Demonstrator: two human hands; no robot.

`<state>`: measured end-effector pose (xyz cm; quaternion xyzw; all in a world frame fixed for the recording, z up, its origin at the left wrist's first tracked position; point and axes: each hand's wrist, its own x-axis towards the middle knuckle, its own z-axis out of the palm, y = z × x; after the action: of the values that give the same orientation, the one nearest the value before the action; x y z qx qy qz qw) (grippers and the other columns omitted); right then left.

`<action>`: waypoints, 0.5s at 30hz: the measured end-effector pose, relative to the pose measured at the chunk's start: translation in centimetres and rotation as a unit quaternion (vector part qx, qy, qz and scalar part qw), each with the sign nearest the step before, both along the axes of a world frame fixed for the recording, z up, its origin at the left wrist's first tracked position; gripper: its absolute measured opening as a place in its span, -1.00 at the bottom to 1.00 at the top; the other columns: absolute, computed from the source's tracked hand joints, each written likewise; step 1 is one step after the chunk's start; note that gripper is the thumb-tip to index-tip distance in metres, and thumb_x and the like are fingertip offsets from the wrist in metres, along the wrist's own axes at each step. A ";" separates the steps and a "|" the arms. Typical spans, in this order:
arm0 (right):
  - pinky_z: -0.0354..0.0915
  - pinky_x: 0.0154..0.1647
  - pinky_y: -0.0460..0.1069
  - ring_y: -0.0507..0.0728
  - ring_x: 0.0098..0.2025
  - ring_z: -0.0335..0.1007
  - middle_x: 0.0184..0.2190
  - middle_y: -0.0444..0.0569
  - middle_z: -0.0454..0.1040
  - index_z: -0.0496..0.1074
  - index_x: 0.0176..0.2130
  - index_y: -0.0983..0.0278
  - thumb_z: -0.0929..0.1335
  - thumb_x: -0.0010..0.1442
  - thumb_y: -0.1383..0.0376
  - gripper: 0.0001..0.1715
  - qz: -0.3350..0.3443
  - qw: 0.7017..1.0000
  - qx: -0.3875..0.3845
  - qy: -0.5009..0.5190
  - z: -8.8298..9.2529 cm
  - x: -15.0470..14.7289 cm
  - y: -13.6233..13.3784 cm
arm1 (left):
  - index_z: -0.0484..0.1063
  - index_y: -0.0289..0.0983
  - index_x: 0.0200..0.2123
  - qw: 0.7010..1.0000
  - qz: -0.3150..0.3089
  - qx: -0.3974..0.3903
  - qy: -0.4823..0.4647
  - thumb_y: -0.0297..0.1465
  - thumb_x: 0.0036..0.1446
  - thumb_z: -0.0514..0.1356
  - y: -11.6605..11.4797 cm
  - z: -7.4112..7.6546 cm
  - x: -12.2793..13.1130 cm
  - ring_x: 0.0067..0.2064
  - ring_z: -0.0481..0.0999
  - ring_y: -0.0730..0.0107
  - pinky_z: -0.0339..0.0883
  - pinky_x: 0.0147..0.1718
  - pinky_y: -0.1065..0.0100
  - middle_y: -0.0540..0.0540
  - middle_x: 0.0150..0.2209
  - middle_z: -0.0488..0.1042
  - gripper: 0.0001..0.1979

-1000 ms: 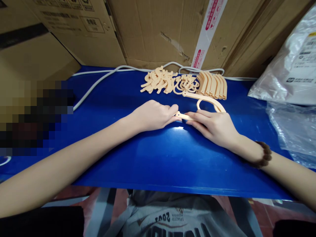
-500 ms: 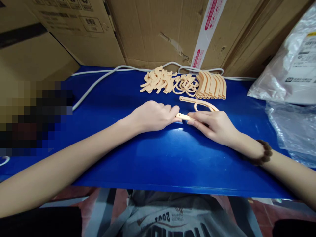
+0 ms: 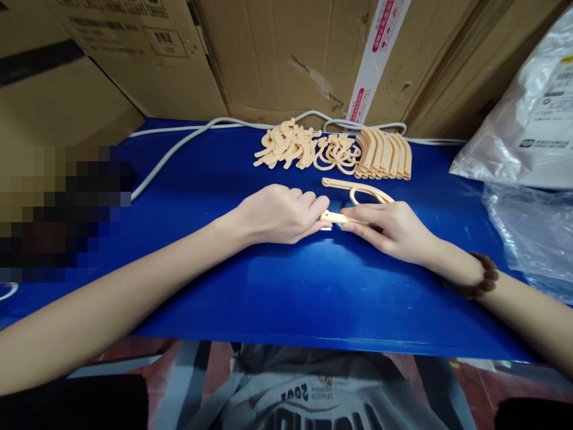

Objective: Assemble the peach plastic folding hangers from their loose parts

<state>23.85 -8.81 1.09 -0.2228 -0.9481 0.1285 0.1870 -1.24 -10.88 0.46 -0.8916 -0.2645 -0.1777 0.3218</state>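
Both my hands meet at the middle of the blue table (image 3: 286,298). My left hand (image 3: 280,213) is closed, its fingertips pinching the left end of a peach plastic hanger piece (image 3: 335,217). My right hand (image 3: 389,230) is closed on the same piece from the right, and a curved hooked arm (image 3: 358,190) of it sticks out behind my fingers. Farther back lie piles of the same peach parts: small loose pieces (image 3: 289,146), ring-like hooks (image 3: 335,152) and a neat row of curved arms (image 3: 385,155).
Cardboard boxes (image 3: 286,54) wall off the back edge. A white cable (image 3: 179,146) runs along the table's back left. Plastic bags (image 3: 528,119) lie at the right. A blurred patch covers the left side. A bead bracelet (image 3: 481,278) is on my right wrist.
The hanger piece has shifted slightly toward me and flattened; its curved arm now shows less above my right hand. My hands stay pinched together on it.
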 end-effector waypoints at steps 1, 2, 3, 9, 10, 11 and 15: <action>0.30 -0.32 -0.10 0.05 -0.30 0.55 -0.28 -0.04 0.62 0.55 -0.06 0.34 0.25 0.45 0.17 -0.62 0.001 1.000 0.003 -0.001 0.0 0.0 0.0 | 0.33 -0.28 -0.44 1.000 -0.001 -0.001 -0.004 -0.21 0.44 -0.07 0.0 0.0 0.0 -0.62 0.40 0.37 -0.06 -0.64 0.33 -0.03 -0.59 0.40 -0.57; 0.30 -0.32 -0.10 0.05 -0.29 0.55 -0.27 -0.04 0.62 0.55 -0.05 0.35 0.26 0.45 0.18 -0.63 0.001 1.000 0.008 -0.001 -0.1 0.0 0.0 | 0.34 -0.28 -0.44 1.000 -0.003 -0.002 -0.005 -0.22 0.43 -0.06 0.0 0.0 0.0 -0.62 0.41 0.36 -0.06 -0.64 0.33 -0.03 -0.60 0.40 -0.57; 0.30 -0.32 -0.10 0.05 -0.29 0.55 -0.26 -0.04 0.62 0.55 -0.04 0.35 0.26 0.44 0.19 -0.64 0.002 1.000 0.015 -0.002 -0.1 0.0 0.0 | 0.34 -0.28 -0.44 1.000 -0.005 -0.004 -0.006 -0.22 0.42 -0.05 0.0 0.0 0.0 -0.62 0.40 0.36 -0.07 -0.64 0.33 -0.03 -0.60 0.40 -0.58; 0.27 -0.38 -0.11 0.03 -0.33 0.53 -0.24 -0.03 0.63 0.54 -0.01 0.33 0.28 0.43 0.22 -0.67 -0.002 0.999 0.053 -0.010 -0.3 0.1 0.0 | 0.36 -0.27 -0.44 1.000 -0.018 0.000 -0.014 -0.27 0.35 0.01 0.0 -0.1 0.1 -0.61 0.42 0.33 -0.04 -0.64 0.32 -0.03 -0.60 0.41 -0.67; 0.26 -0.39 -0.11 0.02 -0.35 0.52 -0.24 -0.03 0.63 0.54 0.00 0.33 0.27 0.43 0.22 -0.67 -0.003 0.998 0.058 -0.012 -0.4 0.1 -0.1 | 0.36 -0.27 -0.44 1.000 -0.019 0.000 -0.016 -0.28 0.34 0.01 0.0 -0.1 0.1 -0.61 0.42 0.33 -0.03 -0.64 0.32 -0.02 -0.60 0.41 -0.67; 0.26 -0.39 -0.11 0.01 -0.37 0.51 -0.24 -0.03 0.64 0.54 0.00 0.33 0.27 0.44 0.22 -0.67 -0.004 0.998 0.063 -0.014 -0.4 0.1 -0.1 | 0.36 -0.27 -0.44 1.000 -0.019 -0.001 -0.019 -0.28 0.33 0.00 0.0 -0.1 0.1 -0.61 0.41 0.34 -0.04 -0.64 0.32 -0.02 -0.60 0.41 -0.68; 0.26 -0.38 -0.11 0.02 -0.34 0.52 -0.23 -0.03 0.64 0.54 0.00 0.33 0.27 0.44 0.23 -0.67 -0.006 0.996 0.085 -0.010 -0.4 0.0 -0.2 | 0.37 -0.28 -0.44 0.999 -0.017 -0.017 -0.034 -0.26 0.32 0.04 0.0 -0.1 0.1 -0.59 0.43 0.34 -0.04 -0.64 0.32 -0.02 -0.59 0.42 -0.68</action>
<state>23.87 -8.98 0.67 -0.2135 -0.9559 0.0444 0.1969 -1.15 -10.90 0.32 -0.8947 -0.2627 -0.2093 0.2945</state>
